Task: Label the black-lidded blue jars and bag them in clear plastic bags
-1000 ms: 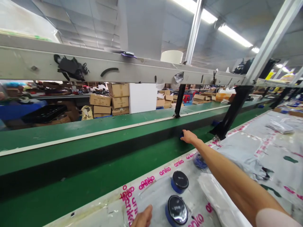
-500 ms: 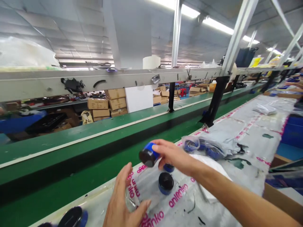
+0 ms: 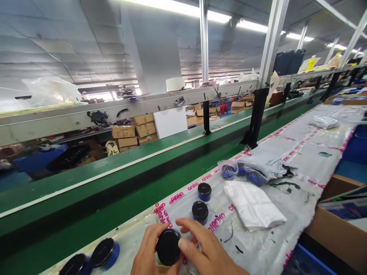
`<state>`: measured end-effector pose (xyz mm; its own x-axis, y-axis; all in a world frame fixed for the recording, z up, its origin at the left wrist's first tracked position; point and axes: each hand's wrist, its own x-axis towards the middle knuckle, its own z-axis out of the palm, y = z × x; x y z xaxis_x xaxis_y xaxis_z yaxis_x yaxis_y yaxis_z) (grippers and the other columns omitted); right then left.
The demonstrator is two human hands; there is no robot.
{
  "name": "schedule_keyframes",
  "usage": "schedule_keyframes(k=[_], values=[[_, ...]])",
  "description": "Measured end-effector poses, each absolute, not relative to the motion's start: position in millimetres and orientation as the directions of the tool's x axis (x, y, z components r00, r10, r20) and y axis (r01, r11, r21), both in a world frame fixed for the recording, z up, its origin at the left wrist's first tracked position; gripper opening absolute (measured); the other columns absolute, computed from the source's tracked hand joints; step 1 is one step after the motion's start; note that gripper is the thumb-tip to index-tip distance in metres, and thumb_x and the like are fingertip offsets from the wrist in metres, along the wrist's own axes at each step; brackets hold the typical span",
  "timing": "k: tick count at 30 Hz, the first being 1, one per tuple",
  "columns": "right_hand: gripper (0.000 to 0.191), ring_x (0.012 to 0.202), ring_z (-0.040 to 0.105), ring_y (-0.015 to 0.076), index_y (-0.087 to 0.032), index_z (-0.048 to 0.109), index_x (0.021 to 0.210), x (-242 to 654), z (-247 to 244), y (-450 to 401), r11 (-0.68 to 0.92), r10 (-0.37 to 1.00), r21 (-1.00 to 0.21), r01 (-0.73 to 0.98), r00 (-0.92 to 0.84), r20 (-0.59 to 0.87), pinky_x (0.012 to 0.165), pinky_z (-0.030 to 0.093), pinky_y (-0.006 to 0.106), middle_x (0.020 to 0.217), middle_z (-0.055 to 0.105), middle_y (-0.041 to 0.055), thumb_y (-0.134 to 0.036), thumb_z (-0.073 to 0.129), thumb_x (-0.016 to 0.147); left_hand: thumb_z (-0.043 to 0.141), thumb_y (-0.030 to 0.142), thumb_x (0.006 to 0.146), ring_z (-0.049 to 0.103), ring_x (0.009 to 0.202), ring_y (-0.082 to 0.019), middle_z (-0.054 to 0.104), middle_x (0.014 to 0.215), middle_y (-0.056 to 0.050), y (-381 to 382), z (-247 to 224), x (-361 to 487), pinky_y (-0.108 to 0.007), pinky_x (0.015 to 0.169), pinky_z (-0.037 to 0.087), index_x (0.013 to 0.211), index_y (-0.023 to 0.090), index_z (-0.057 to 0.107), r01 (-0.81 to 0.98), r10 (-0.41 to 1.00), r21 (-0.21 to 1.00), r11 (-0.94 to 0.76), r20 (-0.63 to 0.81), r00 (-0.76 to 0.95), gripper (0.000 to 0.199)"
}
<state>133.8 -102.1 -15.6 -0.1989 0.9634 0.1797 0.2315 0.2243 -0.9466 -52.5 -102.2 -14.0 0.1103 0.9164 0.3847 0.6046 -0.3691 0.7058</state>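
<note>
As we hold a round black-faced piece (image 3: 168, 247) at the near side of the covered table (image 3: 137, 233), our left hand (image 3: 146, 250) curls its fingers round the left rim and our right hand (image 3: 208, 250) sets its thumb against the right, pinching it between them, probably to steady its face towards us. Two blue-sided pieces (image 3: 200, 212) stand beyond, the white folded plastic (image 3: 254, 204) right of them, seemingly within easy reach.

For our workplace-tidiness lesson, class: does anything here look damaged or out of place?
Yes: the plastic table covering has a ragged right edge and dark torn-looking patches, while black tape hangs crumpled on the rail.
</note>
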Motion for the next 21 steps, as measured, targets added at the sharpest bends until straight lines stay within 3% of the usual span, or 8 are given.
schedule_keyframes(k=[2, 4, 8, 13, 17, 21], values=[[0.060, 0.128, 0.055, 0.0352, -0.024, 0.062, 0.134, 132.2, -21.3, -106.7, 0.314, 0.939, -0.904, 0.291, -0.236, 0.251, 0.109, 0.043, 0.051, 0.140, 0.062, 0.0121, -0.036, 0.070, 0.076, 0.070, 0.027, 0.068, 0.063, 0.115, -0.032, 0.066, 0.125, -0.008, -104.3, -20.4, -51.3, -0.042, 0.096, 0.057, 0.120, 0.026, 0.063, 0.598, 0.919, 0.711, -0.371, 0.373, 0.126, 0.053], [0.064, 0.128, 0.056, 0.0356, -0.023, 0.063, 0.133, 129.4, -24.4, -107.9, 0.321, 0.942, -0.893, 0.315, -0.205, 0.266, 0.108, 0.045, 0.050, 0.138, 0.063, 0.0121, -0.030, 0.072, 0.070, 0.069, 0.026, 0.070, 0.062, 0.119, -0.032, 0.064, 0.130, -0.008, -104.5, -24.1, -49.4, -0.043, 0.100, 0.055, 0.126, 0.025, 0.060, 0.600, 0.915, 0.705, -0.377, 0.383, 0.126, 0.057], [0.043, 0.119, 0.063, 0.0293, -0.026, 0.067, 0.126, 127.1, -29.6, -106.8, 0.241, 0.969, -0.935, 0.260, -0.115, 0.218, 0.094, 0.056, 0.041, 0.134, 0.066, 0.0095, -0.036, 0.061, 0.085, 0.071, 0.026, 0.075, 0.063, 0.120, -0.030, 0.065, 0.131, -0.009, -103.2, -25.9, -46.8, -0.043, 0.100, 0.056, 0.129, 0.024, 0.059, 0.610, 0.908, 0.685, -0.398, 0.390, 0.154, 0.055], [0.045, 0.127, 0.059, 0.0281, -0.028, 0.068, 0.128, 131.7, -38.8, -107.2, 0.170, 0.985, -0.963, 0.211, -0.050, 0.163, 0.112, 0.043, 0.047, 0.135, 0.066, 0.0079, -0.052, 0.045, 0.098, 0.078, 0.024, 0.072, 0.067, 0.116, -0.029, 0.066, 0.132, -0.007, -106.9, -23.9, -45.1, -0.042, 0.099, 0.058, 0.132, 0.025, 0.058, 0.543, 0.958, 0.791, -0.283, 0.265, 0.113, 0.063], [0.047, 0.131, 0.056, 0.0294, -0.029, 0.063, 0.135, 140.7, -36.1, -108.2, 0.180, 0.980, -0.954, 0.238, -0.133, 0.151, 0.111, 0.044, 0.048, 0.141, 0.062, 0.0078, -0.051, 0.054, 0.094, 0.078, 0.022, 0.069, 0.067, 0.114, -0.028, 0.067, 0.129, -0.008, -108.7, -20.0, -44.1, -0.041, 0.100, 0.057, 0.128, 0.025, 0.060, 0.403, 0.979, 0.892, -0.204, 0.181, 0.093, 0.062], [0.058, 0.134, 0.053, 0.0333, -0.027, 0.060, 0.138, 147.0, -31.0, -107.0, 0.247, 0.950, -0.928, 0.280, -0.257, 0.176, 0.111, 0.043, 0.050, 0.145, 0.059, 0.0095, -0.046, 0.067, 0.084, 0.081, 0.026, 0.065, 0.056, 0.129, -0.033, 0.058, 0.139, -0.010, -105.2, -16.5, -47.2, -0.040, 0.097, 0.058, 0.116, 0.027, 0.068, 0.300, 0.968, 0.923, -0.242, 0.209, 0.136, 0.052]])
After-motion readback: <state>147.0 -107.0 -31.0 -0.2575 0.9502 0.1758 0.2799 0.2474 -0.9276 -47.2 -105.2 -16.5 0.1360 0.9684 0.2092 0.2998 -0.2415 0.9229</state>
